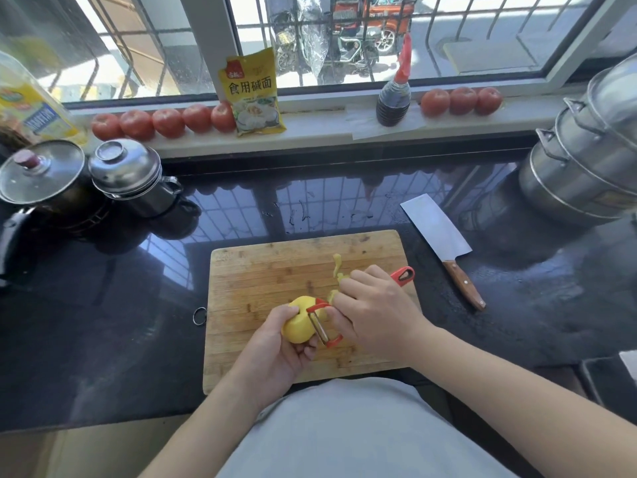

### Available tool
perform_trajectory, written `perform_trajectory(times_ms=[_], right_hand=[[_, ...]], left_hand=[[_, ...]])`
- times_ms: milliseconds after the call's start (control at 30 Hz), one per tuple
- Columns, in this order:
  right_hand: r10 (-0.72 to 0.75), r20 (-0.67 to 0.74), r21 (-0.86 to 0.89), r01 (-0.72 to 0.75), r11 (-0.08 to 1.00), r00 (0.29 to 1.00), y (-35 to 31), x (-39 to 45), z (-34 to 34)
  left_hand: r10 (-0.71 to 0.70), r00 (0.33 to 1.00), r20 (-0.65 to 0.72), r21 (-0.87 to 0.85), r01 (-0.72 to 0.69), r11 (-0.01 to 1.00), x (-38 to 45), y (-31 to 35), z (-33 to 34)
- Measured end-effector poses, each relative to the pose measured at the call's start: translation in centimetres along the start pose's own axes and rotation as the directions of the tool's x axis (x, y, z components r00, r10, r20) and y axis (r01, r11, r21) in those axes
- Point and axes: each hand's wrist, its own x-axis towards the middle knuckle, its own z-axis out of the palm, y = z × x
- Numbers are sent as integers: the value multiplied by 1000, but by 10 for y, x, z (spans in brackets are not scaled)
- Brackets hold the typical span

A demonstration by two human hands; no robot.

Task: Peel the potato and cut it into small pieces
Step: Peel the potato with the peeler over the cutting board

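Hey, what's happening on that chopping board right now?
A person is peeling a potato over a wooden cutting board. The left hand grips the potato, which already looks mostly yellow and bare, while the right hand holds a red peeler with its blade against it. A strip of peel curls up by the right hand. A cleaver lies untouched on the counter; no cutting yet.

peeled oval potato (299,320): pale yellow
plastic peeler (401,274): red, steel blade
bamboo cutting board (262,270): tan, striped
stone counter (103,305): glossy black
round tomatoes (169,122): red

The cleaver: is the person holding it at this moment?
No, the cleaver lies on the counter right of the cutting board, while the right hand holds the peeler.
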Motion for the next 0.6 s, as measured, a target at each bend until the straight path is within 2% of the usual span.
perform_trajectory(times_ms=[367, 500, 600], right_hand=[[-49, 20, 36, 48, 998, 999, 11, 5, 6], [-21, 4, 19, 21, 1000, 1000, 22, 8, 14], [-12, 79, -39, 16, 999, 997, 33, 5, 21]], left_hand=[[12, 1000, 8, 53, -12, 999, -5, 2, 5], [18, 1000, -18, 40, -17, 999, -7, 1, 5], [16, 1000, -11, 32, -16, 999, -13, 2, 8]])
